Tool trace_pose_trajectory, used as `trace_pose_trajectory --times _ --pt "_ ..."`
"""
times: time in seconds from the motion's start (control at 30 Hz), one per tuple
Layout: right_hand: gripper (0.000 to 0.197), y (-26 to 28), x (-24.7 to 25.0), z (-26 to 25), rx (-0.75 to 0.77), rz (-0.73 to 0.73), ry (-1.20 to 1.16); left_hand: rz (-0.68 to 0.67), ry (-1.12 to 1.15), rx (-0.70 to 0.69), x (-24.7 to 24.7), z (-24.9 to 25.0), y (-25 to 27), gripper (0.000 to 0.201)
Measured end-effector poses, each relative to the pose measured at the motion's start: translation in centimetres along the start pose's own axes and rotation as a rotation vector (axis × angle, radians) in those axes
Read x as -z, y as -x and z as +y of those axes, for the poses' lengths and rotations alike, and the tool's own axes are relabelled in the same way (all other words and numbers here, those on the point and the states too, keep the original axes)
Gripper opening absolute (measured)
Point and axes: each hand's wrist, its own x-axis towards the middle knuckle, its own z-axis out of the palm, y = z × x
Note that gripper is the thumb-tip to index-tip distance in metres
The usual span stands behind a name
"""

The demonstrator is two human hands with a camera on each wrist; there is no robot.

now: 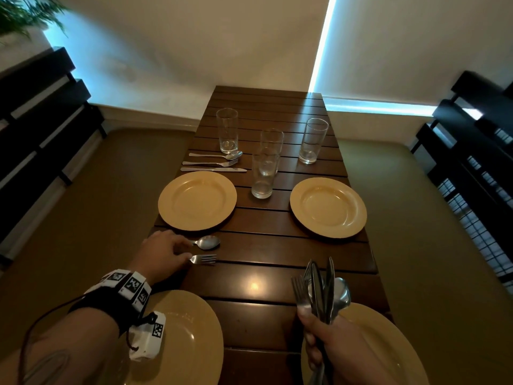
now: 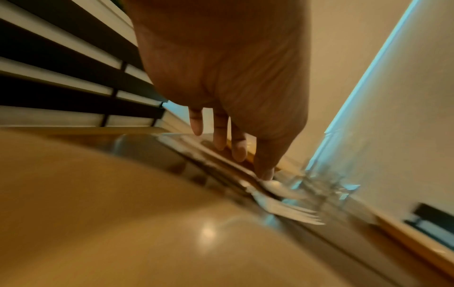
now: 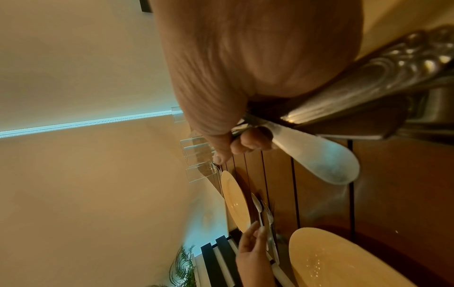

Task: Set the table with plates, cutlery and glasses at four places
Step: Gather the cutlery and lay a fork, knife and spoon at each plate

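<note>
Four yellow plates lie on the dark slatted table (image 1: 266,279): far left (image 1: 197,201), far right (image 1: 328,208), near left (image 1: 188,343), near right (image 1: 394,354). My left hand (image 1: 184,250) rests with straight fingers on the handles of a spoon (image 1: 206,242) and a fork (image 1: 204,259) lying between the two left plates; the left wrist view shows a fingertip (image 2: 264,174) on the spoon (image 2: 272,184) handle beside the fork (image 2: 294,212). My right hand (image 1: 313,320) grips a bundle of cutlery (image 1: 323,290) upright over the near right plate.
A spoon, fork and knife (image 1: 213,162) lie beyond the far left plate beside a glass (image 1: 227,130). Three more glasses (image 1: 262,176) (image 1: 272,140) (image 1: 313,140) stand mid-table. Dark slatted benches (image 1: 41,129) (image 1: 477,151) flank the table.
</note>
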Motion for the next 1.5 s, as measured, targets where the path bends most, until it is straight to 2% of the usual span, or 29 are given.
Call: trace_pose_trajectory --times 0.1,0.17,0.23,0.3,0.4,0.47,0.63,0.73,0.87,1.03,1.13,1.2,1.27,1.4,1.5 --pt "0.033 0.3 0.0 -0.1 0.007 -0.002 0.006 0.062 0.219 -0.132 2.0 6.7 3.1 0.007" --pt "0.031 0.6 -0.1 -0.2 0.016 -0.002 0.007 0.011 0.361 -0.227 2.8 12.4 6.2 0.005" --pt "0.032 1.0 -0.3 -0.1 0.039 0.01 0.028 -0.05 0.459 -0.272 2.4 17.0 9.2 0.013" --pt "0.033 1.6 -0.4 -0.1 0.056 0.006 0.035 -0.118 0.526 -0.237 0.9 20.1 10.9 0.018" --pt "0.024 3.0 -0.4 -0.3 0.022 -0.011 -0.026 -0.207 0.651 -0.111 -1.4 22.9 12.0 0.023" --pt "0.023 4.0 -0.3 -0.4 0.003 0.003 -0.056 -0.218 0.703 -0.064 -2.4 23.9 12.0 0.024" --pt "0.014 5.3 0.4 0.0 -0.004 -0.011 -0.114 -0.163 0.744 -0.024 -3.1 24.5 11.7 0.028" --pt "0.018 5.9 0.7 0.5 0.019 -0.054 -0.041 -0.051 0.832 0.047 -2.0 24.2 10.7 0.028" --pt "0.026 6.8 0.9 0.8 0.024 -0.102 0.016 0.045 0.826 0.107 -0.3 23.6 10.1 0.028" --pt "0.019 7.4 0.8 0.6 0.01 -0.127 0.063 -0.189 0.929 0.068 -2.3 23.8 12.4 0.032" --pt "0.018 7.6 1.1 0.6 0.006 -0.134 0.072 -0.196 0.907 0.045 -2.8 23.8 12.4 0.033" --pt "0.02 7.5 1.3 0.7 0.01 -0.134 0.08 -0.171 0.918 0.079 -2.4 23.5 11.7 0.034" --pt "0.021 7.3 1.5 0.8 0.012 -0.139 0.072 -0.125 1.007 0.172 -1.5 22.9 10.3 0.032" --pt "0.021 7.0 1.3 0.9 0.015 -0.136 0.046 -0.095 1.454 0.323 1.0 20.8 7.9 0.023" --pt "0.027 6.8 1.5 0.8 0.011 -0.121 0.017 0.009 1.493 0.359 2.3 17.5 6.3 0.024"
